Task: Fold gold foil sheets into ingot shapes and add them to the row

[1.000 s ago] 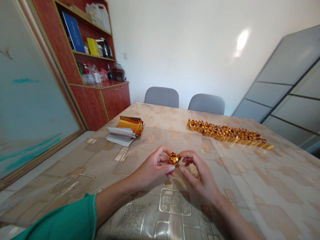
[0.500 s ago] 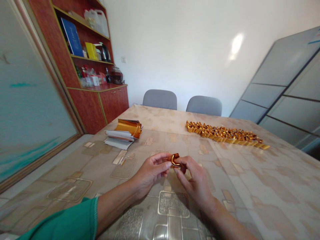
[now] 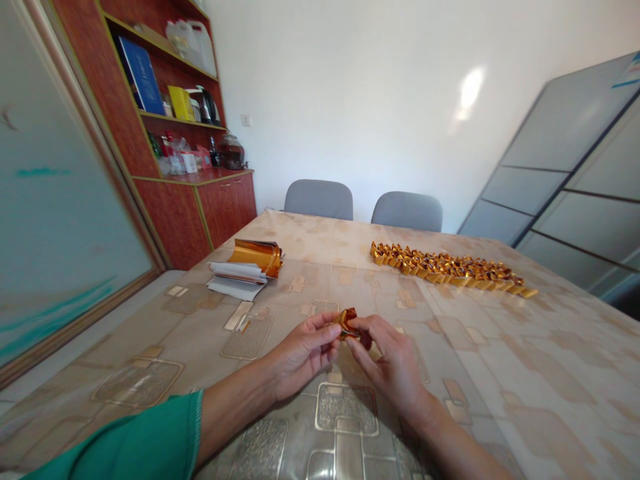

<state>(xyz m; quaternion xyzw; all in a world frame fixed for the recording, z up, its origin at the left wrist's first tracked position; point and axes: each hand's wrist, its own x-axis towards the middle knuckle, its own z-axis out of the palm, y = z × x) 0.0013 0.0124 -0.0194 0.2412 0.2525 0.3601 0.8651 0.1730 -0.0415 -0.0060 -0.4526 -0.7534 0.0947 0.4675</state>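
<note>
Between my left hand (image 3: 303,353) and my right hand (image 3: 386,363) I pinch a small folded piece of gold foil paper (image 3: 347,323), held above the table. Its shiny orange-gold folds show; part of it is hidden by my fingertips. Beyond my left hand, a stack of gold foil sheets (image 3: 254,259) with curling ends rests on white paper sheets (image 3: 235,280). A long row of folded gold foil ingots (image 3: 447,270) lies on the far right of the table, out of reach of both hands.
The table has a beige patterned plastic cover (image 3: 480,373). Two grey chairs (image 3: 319,199) stand at the far side. A red wooden cabinet (image 3: 175,213) with cluttered shelves stands at the back left, a sliding glass door at the left, and a leaning grey-framed panel (image 3: 550,173) at the right.
The foil piece is more tightly folded and turned slightly between my fingers. My hands have drawn a little closer together, and the view has shifted slightly.
</note>
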